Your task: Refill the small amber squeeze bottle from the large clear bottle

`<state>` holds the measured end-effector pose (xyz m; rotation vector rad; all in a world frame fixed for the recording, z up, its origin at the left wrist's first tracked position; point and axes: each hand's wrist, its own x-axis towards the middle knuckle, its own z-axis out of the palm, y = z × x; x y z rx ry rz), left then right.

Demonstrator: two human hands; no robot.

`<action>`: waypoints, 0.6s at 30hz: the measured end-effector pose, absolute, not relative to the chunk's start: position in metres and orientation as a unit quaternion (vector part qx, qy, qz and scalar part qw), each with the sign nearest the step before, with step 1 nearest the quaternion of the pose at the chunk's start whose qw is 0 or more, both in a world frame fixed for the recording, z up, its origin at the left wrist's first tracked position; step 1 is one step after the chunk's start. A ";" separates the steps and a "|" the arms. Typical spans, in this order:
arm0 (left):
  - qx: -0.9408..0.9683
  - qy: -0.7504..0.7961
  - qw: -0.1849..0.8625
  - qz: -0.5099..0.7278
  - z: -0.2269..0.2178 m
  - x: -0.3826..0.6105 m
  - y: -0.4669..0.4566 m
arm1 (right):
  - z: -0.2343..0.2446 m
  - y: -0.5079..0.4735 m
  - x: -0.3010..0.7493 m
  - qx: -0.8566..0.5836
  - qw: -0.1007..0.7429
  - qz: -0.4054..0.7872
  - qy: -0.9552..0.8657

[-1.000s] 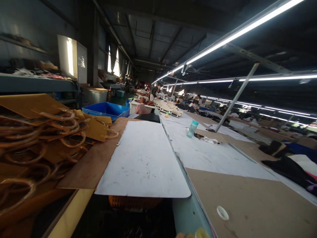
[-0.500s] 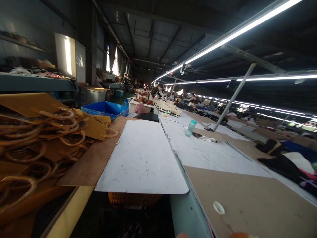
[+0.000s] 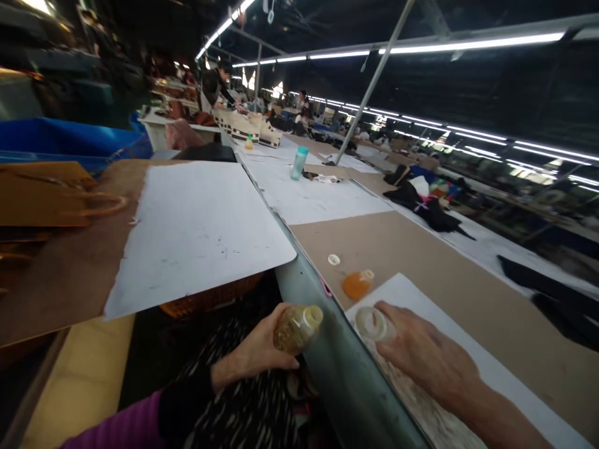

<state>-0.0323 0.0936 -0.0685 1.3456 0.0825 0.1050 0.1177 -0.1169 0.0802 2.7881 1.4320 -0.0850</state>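
My left hand (image 3: pixel 262 342) is closed around a small open-necked bottle (image 3: pixel 294 330) with a yellowish tint, held tilted over the near edge of the table. Across from it, my right hand (image 3: pixel 428 343) grips a small whitish translucent container (image 3: pixel 372 324), its round end facing left; blur hides its exact kind. Just beyond, an orange bottle (image 3: pixel 357 285) with a pale neck is on the brown board (image 3: pixel 421 262). A white ring-like disc (image 3: pixel 334 259) lies farther back on that board. Beneath my right hand is a white sheet (image 3: pixel 397 288).
A white-topped board (image 3: pixel 201 231) bridges the gap on my left, beside yellow pieces with looped handles (image 3: pixel 42 193). A blue bin (image 3: pixel 60 140) stands behind. Farther along the table are a teal bottle (image 3: pixel 299 163) and a slanted metal post (image 3: pixel 374 81).
The view has turned right and down. Both my hands have come into sight, each holding a container. The orange bottle and the white sheet now show too.
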 end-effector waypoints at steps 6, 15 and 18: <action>0.659 0.048 0.750 0.040 -0.074 -0.026 0.086 | 0.078 -0.106 0.118 0.883 0.004 -0.050 0.466; 0.708 0.061 0.702 0.050 -0.105 -0.016 0.078 | 0.053 -0.105 0.133 0.860 0.065 -0.067 0.501; 0.708 0.070 0.701 0.049 -0.120 -0.015 0.075 | 0.049 -0.101 0.132 0.855 0.069 -0.065 0.510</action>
